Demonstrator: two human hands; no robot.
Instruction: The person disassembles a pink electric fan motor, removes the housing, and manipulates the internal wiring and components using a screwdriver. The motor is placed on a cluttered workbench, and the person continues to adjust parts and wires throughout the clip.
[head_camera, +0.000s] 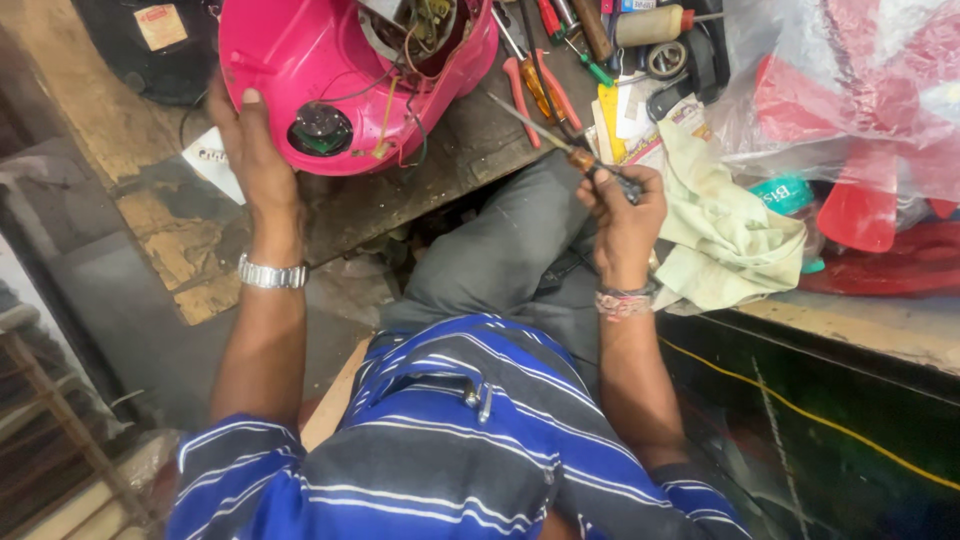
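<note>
Our left hand (252, 150) lay flat against the pink housing (330, 60) at eleven o'clock on the worktop (450, 160), wires inside it. Our right hand (625, 215) was clenched on a screwdriver (570, 150), its tip pointing toward ten o'clock.

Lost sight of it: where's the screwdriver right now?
The screwdriver is in the right hand, right of centre, its tip pointing toward the pink housing, beside the pale cloth.

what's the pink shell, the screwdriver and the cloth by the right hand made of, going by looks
Pink shell: likely moulded plastic, glossy, with soft highlights and rounded edges. Screwdriver: bare grey metal shaft, handle seemingly translucent amber plastic with a dark end, gripped in the right hand. Cloth: pale green woven fabric, matte, crumpled in soft folds.
</note>
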